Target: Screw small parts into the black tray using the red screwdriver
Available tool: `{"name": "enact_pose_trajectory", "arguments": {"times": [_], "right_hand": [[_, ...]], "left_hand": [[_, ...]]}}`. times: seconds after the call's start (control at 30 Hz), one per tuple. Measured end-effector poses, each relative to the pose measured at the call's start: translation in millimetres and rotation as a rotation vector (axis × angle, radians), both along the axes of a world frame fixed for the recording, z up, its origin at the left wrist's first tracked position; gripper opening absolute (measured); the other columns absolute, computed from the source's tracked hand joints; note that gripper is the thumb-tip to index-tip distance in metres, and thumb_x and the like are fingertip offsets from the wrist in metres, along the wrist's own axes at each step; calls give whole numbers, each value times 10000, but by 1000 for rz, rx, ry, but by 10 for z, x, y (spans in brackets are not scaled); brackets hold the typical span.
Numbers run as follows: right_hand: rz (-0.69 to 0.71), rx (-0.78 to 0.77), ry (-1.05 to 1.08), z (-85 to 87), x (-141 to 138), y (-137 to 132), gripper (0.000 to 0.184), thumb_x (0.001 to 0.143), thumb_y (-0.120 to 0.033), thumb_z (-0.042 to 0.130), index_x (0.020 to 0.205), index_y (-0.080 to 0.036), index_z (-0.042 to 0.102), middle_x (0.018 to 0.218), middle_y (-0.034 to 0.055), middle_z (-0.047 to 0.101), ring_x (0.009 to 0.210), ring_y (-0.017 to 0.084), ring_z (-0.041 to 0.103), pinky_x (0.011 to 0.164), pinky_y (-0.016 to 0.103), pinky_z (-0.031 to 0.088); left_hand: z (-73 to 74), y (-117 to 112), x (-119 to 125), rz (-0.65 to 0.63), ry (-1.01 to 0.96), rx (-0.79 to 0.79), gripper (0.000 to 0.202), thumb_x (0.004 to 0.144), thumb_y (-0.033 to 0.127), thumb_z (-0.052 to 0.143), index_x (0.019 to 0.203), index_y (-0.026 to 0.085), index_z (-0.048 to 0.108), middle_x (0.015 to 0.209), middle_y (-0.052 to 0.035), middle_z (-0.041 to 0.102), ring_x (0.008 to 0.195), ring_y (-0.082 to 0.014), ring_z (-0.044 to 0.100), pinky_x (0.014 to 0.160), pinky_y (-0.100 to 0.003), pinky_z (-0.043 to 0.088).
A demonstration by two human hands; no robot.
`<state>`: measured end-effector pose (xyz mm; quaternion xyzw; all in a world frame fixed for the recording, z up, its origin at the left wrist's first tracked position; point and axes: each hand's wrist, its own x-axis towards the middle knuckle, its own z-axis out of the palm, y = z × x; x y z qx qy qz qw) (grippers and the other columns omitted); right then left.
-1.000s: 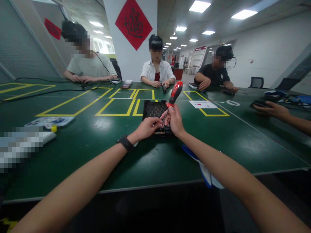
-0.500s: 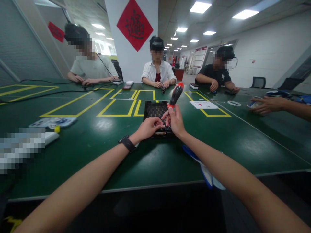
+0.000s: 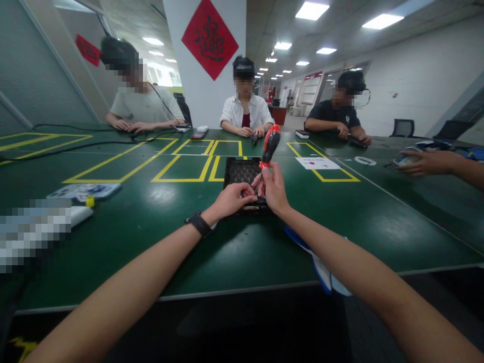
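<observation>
My right hand is closed around the lower end of a red and black screwdriver. Its handle rises above the fingers, leaning slightly right, and the metal shaft points down toward my left fingertips. My left hand, with a dark band on the wrist, is pinched beside the shaft's lower end; what those fingers hold, if anything, is hidden. Both hands are over a black open crate with a patterned bottom. My hands cover its near part, so the screwdriver tip's exact contact cannot be made out.
The green table carries yellow tape outlines. Blue and white gloves lie under my right forearm. A printed paper and a white ring lie right of the crate. Several co-workers sit around; a co-worker's hand reaches in at right.
The screwdriver handle has swung a little left and stands slightly more upright. My hands stay nearly in place. The co-worker's hand at right has shifted slightly right.
</observation>
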<state>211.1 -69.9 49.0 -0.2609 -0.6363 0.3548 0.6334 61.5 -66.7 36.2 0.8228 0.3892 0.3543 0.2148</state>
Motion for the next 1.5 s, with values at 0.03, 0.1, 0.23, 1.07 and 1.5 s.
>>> {"name": "enact_pose_trajectory", "arguments": {"times": [0.03,0.1,0.23,1.07,1.5], "right_hand": [[0,2,1,-1,2,6,303,884,-476,404,1048,-221,411,612,-71,558,354,30,423,343,144,314],[15,-6,2,-6,7,25,299,886,-473,402,1050,-222,404,614,-74,559,351,32,428,341,145,319],[65,-57,-3,-15,19,65,312,900,-477,361,1064,-214,404,616,-69,572,338,35,429,333,148,328],[133,-70,-20,14,19,22,341,879,-505,391,1051,-213,422,597,-71,572,340,39,434,333,151,315],[129,-79,-11,4,20,56,369,874,-525,378,1069,-214,419,615,-61,584,351,34,438,343,144,327]], "left_hand": [[-5,4,-1,8,8,5,257,762,402,604,797,151,648,729,-22,655,650,-129,564,621,-234,419],[-18,17,-6,20,28,24,243,771,383,598,798,148,654,714,-21,651,644,-128,561,618,-232,414],[-24,33,-19,-6,59,72,186,803,292,557,836,153,677,769,-23,673,694,-136,580,657,-233,416],[-4,0,1,-79,-31,21,125,792,240,553,830,153,634,810,-26,680,745,-143,613,708,-249,450],[-8,-5,-3,-17,-7,40,151,782,281,581,821,149,644,778,-26,670,693,-137,591,663,-250,433]]}}
